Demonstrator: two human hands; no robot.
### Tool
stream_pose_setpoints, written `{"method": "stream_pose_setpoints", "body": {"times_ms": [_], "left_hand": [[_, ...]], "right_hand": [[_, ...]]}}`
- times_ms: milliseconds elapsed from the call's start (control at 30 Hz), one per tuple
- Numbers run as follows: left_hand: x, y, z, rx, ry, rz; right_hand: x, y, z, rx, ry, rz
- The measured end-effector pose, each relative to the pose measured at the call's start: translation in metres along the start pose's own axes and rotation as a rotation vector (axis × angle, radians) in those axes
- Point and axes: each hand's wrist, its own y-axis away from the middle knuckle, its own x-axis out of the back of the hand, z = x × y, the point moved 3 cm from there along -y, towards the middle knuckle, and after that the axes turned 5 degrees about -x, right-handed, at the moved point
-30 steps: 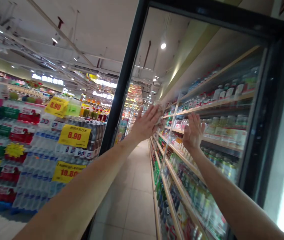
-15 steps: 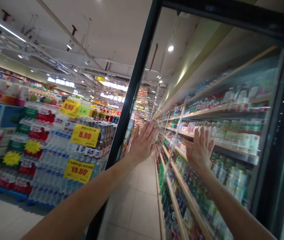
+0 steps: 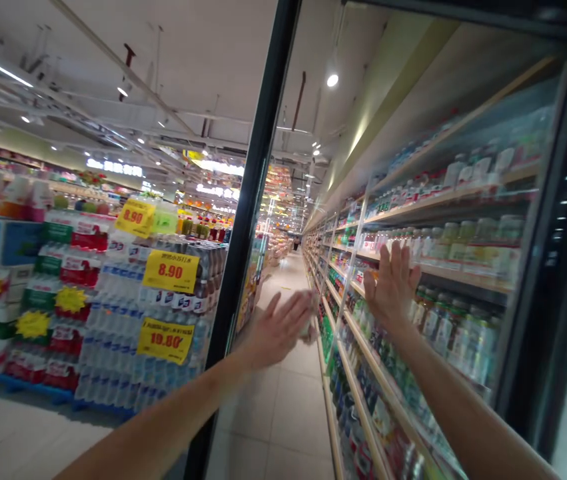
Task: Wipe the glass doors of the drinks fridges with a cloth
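A glass door [image 3: 303, 173] in a black frame stands in front of me, with drink shelves showing behind or in its pane. My left hand [image 3: 276, 333] is stretched out at the pane's lower middle, pressing a crumpled pale cloth [image 3: 309, 319] to the glass. Its fingers lie extended over the cloth, slightly blurred. To the right, my right hand [image 3: 390, 287] is raised with fingers pointing up and held flat at the glass, holding nothing. Bottles on the shelves [image 3: 458, 247] appear just beyond it.
At left, stacked packs of bottled water [image 3: 113, 340] sit on a blue pallet [image 3: 58, 393], with yellow price signs [image 3: 170, 270] on them. Long shelves of drinks [image 3: 363, 373] run along the right. A tiled aisle floor [image 3: 273, 407] extends into the distance. The dark door frame [image 3: 258, 167] crosses the view.
My left hand has moved down the glass with the cloth. The right hand stays raised at nearly the same place. The view has shifted slightly.
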Motion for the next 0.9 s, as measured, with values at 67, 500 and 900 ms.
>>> {"method": "stream_pose_setpoints", "body": {"times_ms": [67,500,900], "left_hand": [[-0.009,0.032,0.025,-0.145,0.032,-0.034],[-0.017,0.076,0.023,0.09,0.085,-0.012],[-0.011,0.004,-0.007,0.202,0.021,0.081]], "right_hand": [[-0.002,0.0,0.0,0.009,0.004,-0.008],[-0.009,0.001,0.002,0.007,0.011,0.011],[-0.006,0.001,0.0,-0.007,-0.024,0.015]]}}
